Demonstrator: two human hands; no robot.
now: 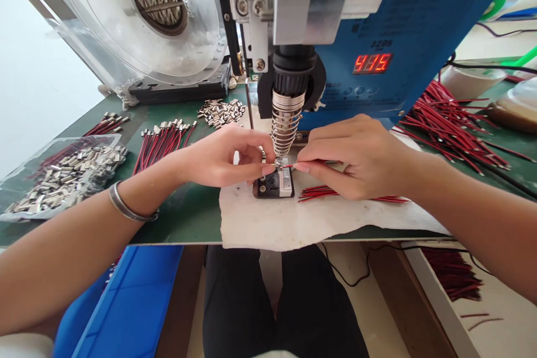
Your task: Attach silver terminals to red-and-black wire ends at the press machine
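My left hand pinches a small metal connector right under the tip of the soldering iron, which has a wire spring around it. From the other side my right hand grips a red and black wire between thumb and forefinger, its end at the connector. Both sit just above the small black and white fixture. The exact contact of wire, connector and iron tip is too small to tell. Several more red wires lie on the white cloth beneath my right hand.
A blue soldering machine with a red display stands behind. At left are a bag of metal connectors, a loose connector pile and wires with connectors attached. Red wires heap at right. A blue bin sits below the table edge.
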